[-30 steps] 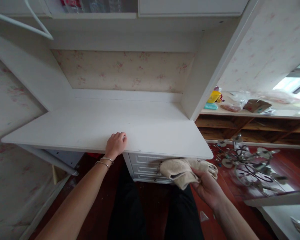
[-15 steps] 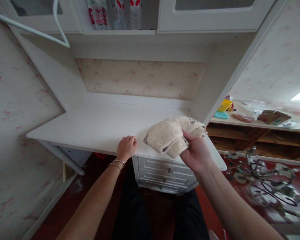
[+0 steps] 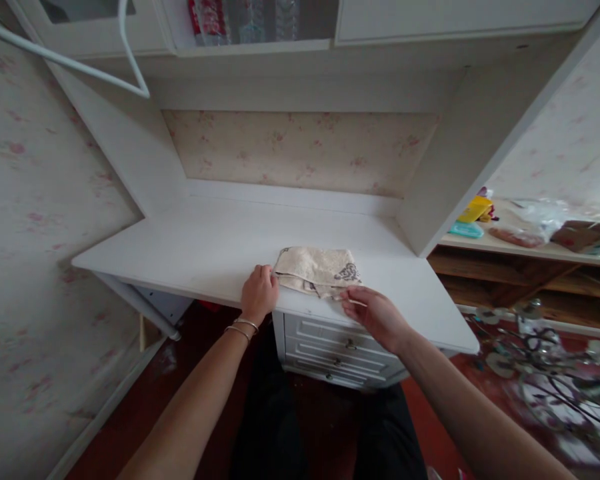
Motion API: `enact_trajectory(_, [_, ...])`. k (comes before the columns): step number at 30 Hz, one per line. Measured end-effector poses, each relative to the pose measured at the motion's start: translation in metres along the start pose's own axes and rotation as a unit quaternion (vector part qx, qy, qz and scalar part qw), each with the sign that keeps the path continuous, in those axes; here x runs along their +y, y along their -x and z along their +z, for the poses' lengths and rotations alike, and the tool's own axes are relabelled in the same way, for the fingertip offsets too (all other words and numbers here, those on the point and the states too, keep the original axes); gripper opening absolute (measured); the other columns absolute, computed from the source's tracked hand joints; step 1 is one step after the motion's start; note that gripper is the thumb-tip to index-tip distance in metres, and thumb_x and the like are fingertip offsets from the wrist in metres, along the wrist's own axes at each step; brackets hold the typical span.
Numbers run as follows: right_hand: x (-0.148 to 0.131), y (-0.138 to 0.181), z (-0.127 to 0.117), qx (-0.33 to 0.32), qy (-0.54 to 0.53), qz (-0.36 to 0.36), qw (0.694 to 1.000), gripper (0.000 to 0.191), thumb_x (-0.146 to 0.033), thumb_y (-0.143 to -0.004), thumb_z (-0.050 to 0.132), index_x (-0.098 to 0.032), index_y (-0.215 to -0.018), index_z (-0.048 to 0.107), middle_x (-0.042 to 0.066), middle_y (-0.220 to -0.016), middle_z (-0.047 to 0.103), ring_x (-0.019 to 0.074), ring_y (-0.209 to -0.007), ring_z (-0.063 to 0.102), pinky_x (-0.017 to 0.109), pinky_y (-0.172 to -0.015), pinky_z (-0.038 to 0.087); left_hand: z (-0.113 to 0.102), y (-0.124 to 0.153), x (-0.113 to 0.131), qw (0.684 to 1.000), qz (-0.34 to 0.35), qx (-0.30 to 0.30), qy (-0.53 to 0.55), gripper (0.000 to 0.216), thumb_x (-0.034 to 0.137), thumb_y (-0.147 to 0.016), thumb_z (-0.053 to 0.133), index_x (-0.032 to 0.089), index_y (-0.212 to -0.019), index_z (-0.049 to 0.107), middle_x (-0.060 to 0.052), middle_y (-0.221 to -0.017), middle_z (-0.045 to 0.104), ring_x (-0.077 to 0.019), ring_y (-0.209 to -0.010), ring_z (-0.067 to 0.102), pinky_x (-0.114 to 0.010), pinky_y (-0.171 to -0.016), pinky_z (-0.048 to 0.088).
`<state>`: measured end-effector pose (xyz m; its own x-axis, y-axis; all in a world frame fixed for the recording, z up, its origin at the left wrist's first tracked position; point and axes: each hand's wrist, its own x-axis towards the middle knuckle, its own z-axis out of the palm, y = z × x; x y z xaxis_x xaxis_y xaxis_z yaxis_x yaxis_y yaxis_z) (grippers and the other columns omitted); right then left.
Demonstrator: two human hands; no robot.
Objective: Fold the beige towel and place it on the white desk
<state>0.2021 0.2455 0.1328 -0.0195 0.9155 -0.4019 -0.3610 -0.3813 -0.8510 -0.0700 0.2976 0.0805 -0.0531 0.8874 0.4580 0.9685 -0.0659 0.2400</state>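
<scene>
A folded beige cloth (image 3: 315, 265) with a dark printed pattern lies on the white desktop (image 3: 220, 243) near its front edge. My left hand (image 3: 260, 292), with bracelets at the wrist, is at the cloth's left end; its fingers are curled and closed on the edge there. At the front right corner, the fingertips of my right hand (image 3: 377, 317) touch the cloth. The thumb and fingers of that hand are slightly apart, and the palm is empty.
White drawers (image 3: 337, 343) are below the desktop, and a shelf with plastic bottles (image 3: 253, 20) is above. A white curved rod (image 3: 80, 63) hangs at upper left. On the right are a low wooden shelf (image 3: 500, 273) with bags and a chandelier (image 3: 545, 360) on the floor.
The cloth has gone from my raised right hand down onto the desktop, further left. My right hand has loosened around it. My left hand now meets its left end. The view has shifted slightly.
</scene>
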Motion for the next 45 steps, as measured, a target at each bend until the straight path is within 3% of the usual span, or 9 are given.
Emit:
enact_trajectory(3, [-0.018, -0.015, -0.024, 0.099, 0.149, -0.125, 0.976, 0.004, -0.018, -0.082, 0.061, -0.019, -0.085, 0.064, 0.003, -0.085, 0.068, 0.0112, -0.059, 0.058, 0.02, -0.05, 0.049, -0.001, 0.0, 0.003, 1.0, 0.012, -0.001, -0.011, 0.033, 0.037, -0.098, 0.036, 0.02, -0.118, 0.056, -0.011, -0.112, 0.059, -0.0242, -0.098, 0.061, -0.034, -0.078, 0.048])
enact_trajectory(5, [-0.025, -0.029, -0.032, 0.145, 0.235, -0.151, 0.949, 0.007, -0.026, -0.082, 0.063, -0.02, -0.085, 0.062, 0.003, -0.083, 0.066, 0.0128, -0.06, 0.056, 0.022, -0.048, 0.048, -0.001, -0.004, 0.003, 1.0, -0.007, -0.009, 0.001, 0.038, 0.04, -0.098, 0.036, 0.019, -0.125, 0.054, -0.013, -0.118, 0.057, -0.0248, -0.1, 0.061, -0.036, -0.08, 0.049])
enact_trajectory(12, [-0.026, -0.059, -0.02, 0.068, 0.393, -0.073, 0.914, 0.028, -0.038, -0.082, 0.068, -0.014, -0.095, 0.064, 0.007, -0.076, 0.068, 0.0154, -0.06, 0.058, 0.024, -0.046, 0.045, 0.002, -0.029, -0.006, 0.988, 0.018, -0.131, 0.082, 0.054, 0.03, -0.086, 0.054, 0.022, -0.139, 0.048, -0.012, -0.137, 0.05, -0.0242, -0.12, 0.054, -0.037, -0.099, 0.045])
enact_trajectory(19, [-0.009, -0.07, -0.026, 0.019, 0.388, -0.147, 0.91, 0.069, -0.028, -0.063, 0.086, -0.02, -0.125, 0.058, 0.007, -0.098, 0.069, 0.0157, -0.067, 0.062, 0.021, -0.051, 0.046, 0.009, -0.027, 0.009, 0.993, 0.064, -0.091, 0.051, 0.037, 0.037, -0.092, 0.051, 0.031, -0.127, 0.06, -0.007, -0.126, 0.059, -0.0266, -0.113, 0.057, -0.042, -0.092, 0.047])
enact_trajectory(27, [-0.006, -0.068, -0.037, 0.006, 0.386, -0.165, 0.908, 0.058, -0.047, -0.09, 0.061, -0.032, -0.144, 0.046, 0.001, -0.097, 0.065, 0.0117, -0.057, 0.059, 0.021, -0.048, 0.046, 0.023, -0.029, -0.001, 0.98, 0.039, 0.001, 0.196, 0.032, 0.026, -0.095, 0.046, 0.019, -0.123, 0.059, -0.009, -0.116, 0.06, -0.0195, -0.108, 0.059, -0.034, -0.097, 0.049])
enact_trajectory(31, [-0.013, -0.068, -0.036, -0.015, 0.436, -0.175, 0.883, 0.038, -0.036, -0.092, 0.057, -0.024, -0.127, 0.064, 0.0, -0.072, 0.065, 0.0134, -0.054, 0.057, 0.023, -0.052, 0.048, 0.017, -0.027, 0.001, 0.97, 0.098, 0.019, 0.22, 0.027, 0.022, -0.094, 0.046, 0.018, -0.118, 0.059, -0.009, -0.114, 0.059, -0.0183, -0.11, 0.057, -0.035, -0.1, 0.048])
enact_trajectory(35, [-0.023, -0.069, -0.044, -0.002, 0.361, -0.211, 0.908, 0.031, -0.037, -0.093, 0.052, -0.02, -0.113, 0.068, 0.003, -0.086, 0.069, 0.0169, -0.07, 0.062, 0.024, -0.055, 0.051, 0.0, -0.028, 0.004, 0.967, 0.143, 0.015, 0.21, 0.027, 0.025, -0.097, 0.043, 0.021, -0.12, 0.058, -0.008, -0.114, 0.059, -0.018, -0.11, 0.057, -0.036, -0.099, 0.048])
enact_trajectory(39, [-0.021, -0.065, -0.058, -0.002, 0.396, -0.296, 0.869, 0.026, -0.039, -0.093, 0.047, -0.022, -0.106, 0.064, 0.003, -0.088, 0.068, 0.019, -0.079, 0.063, 0.03, -0.072, 0.052, -0.016, -0.02, 0.007, 0.966, 0.203, 0.001, 0.161, 0.028, 0.027, -0.099, 0.04, 0.023, -0.12, 0.058, -0.008, -0.11, 0.059, -0.0187, -0.108, 0.057, -0.036, -0.097, 0.049])
enact_trajectory(45, [-0.004, -0.042, -0.073, -0.02, 0.501, -0.296, 0.813, 0.019, -0.035, -0.096, 0.039, -0.025, -0.094, 0.055, 0.003, -0.085, 0.065, 0.0231, -0.082, 0.06, 0.036, -0.079, 0.046, -0.012, 0.012, 0.0, 0.944, 0.307, -0.098, 0.068, 0.024, 0.025, -0.098, 0.04, 0.023, -0.114, 0.057, -0.007, -0.111, 0.057, -0.0181, -0.093, 0.061, -0.032, -0.082, 0.053])
